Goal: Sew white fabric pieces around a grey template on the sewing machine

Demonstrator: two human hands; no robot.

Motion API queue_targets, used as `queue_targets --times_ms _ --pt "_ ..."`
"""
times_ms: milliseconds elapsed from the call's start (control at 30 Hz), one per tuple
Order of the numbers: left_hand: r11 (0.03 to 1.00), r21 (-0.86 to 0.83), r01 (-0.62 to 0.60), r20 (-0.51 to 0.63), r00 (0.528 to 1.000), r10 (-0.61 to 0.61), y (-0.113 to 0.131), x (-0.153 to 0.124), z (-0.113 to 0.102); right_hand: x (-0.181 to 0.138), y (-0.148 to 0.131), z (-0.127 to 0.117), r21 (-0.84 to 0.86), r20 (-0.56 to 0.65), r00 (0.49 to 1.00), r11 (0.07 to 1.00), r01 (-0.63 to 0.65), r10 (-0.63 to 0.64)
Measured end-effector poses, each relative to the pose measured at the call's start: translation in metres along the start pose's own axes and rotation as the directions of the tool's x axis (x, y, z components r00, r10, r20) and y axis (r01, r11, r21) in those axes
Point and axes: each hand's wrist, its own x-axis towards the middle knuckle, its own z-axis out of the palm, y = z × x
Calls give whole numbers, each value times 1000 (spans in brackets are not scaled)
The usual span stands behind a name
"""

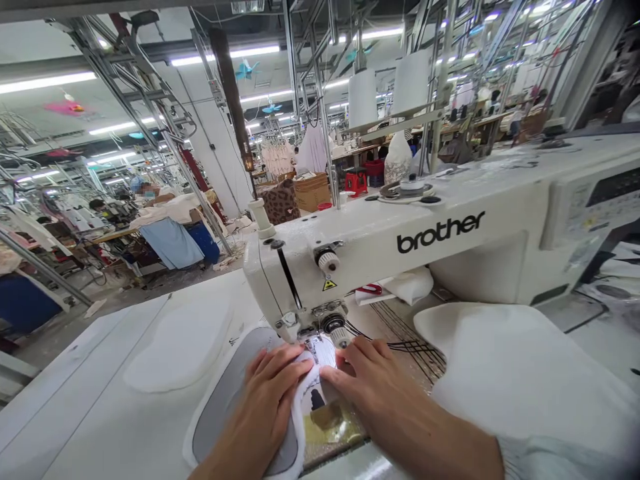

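A white sewing machine point(365, 240) marked "brother" stands before me, its lamp lighting the needle area and presser foot point(313, 349). Below it lies a rounded fabric piece point(215, 407), grey in the middle with a white padded border. My left hand point(270, 393) rests flat on this piece, fingers stretched out towards the presser foot. On the other side, my right hand point(375, 387) has its thumb and bent fingers closed at the white edge close to the needle. The needle tip and the exact fingertip contact are hard to see.
A white rounded piece point(175, 347) lies on the table to the left. Larger white pieces point(515, 373) are at the right, with red-handled snips point(369, 289) behind the machine head. Thread cones point(363, 99) stand above; other workstations fill the background.
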Motion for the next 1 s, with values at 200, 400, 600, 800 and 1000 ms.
queue_targets --times_ms 200,400,600,800,1000 --pt "996 8 -86 25 996 86 -3 5 -13 1 -1 -2 -17 10 1000 1000 -9 9" --pt "990 0 -140 108 984 139 -4 10 -24 0 -1 -1 -23 -25 1000 1000 3 -3" --pt "990 119 -73 14 997 72 3 0 -3 2 -1 -1 -57 -86 995 997 53 -58" --pt "974 211 78 -87 994 -61 16 -11 20 1 -2 -1 -32 -67 996 997 64 -66" --pt "957 188 219 -212 961 -178 34 -8 30 1 -1 -1 -40 -63 996 998 54 -56"
